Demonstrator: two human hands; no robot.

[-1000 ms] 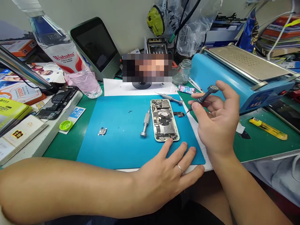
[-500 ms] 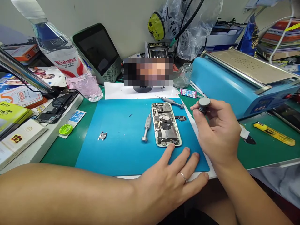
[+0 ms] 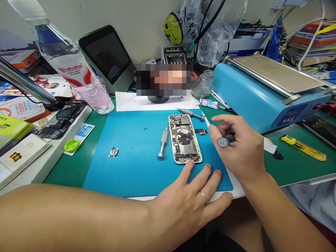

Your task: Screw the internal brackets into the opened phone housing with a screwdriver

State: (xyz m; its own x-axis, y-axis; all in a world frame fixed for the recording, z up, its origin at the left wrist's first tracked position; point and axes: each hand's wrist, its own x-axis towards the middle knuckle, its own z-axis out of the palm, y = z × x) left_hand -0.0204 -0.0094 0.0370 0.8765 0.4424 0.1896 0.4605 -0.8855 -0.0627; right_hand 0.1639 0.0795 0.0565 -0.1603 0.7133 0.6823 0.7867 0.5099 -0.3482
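Blue mat [image 3: 128,171] fills mid-frame, bearing an opened smartphone [image 3: 188,150], the left hand [image 3: 189,194] splayed and holding nothing at its lower edge, while the right hand [image 3: 243,148], curled around a dark screwdriver [image 3: 223,141], has turned it off the small flex-cable part [image 3: 202,132], pausing work there.

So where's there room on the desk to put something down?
Blue mat, near left, between the metal part and left forearm; also green table just below the yellow cutter. It's crowded around the opened phone: screwdrivers, left hand and right hand are close.
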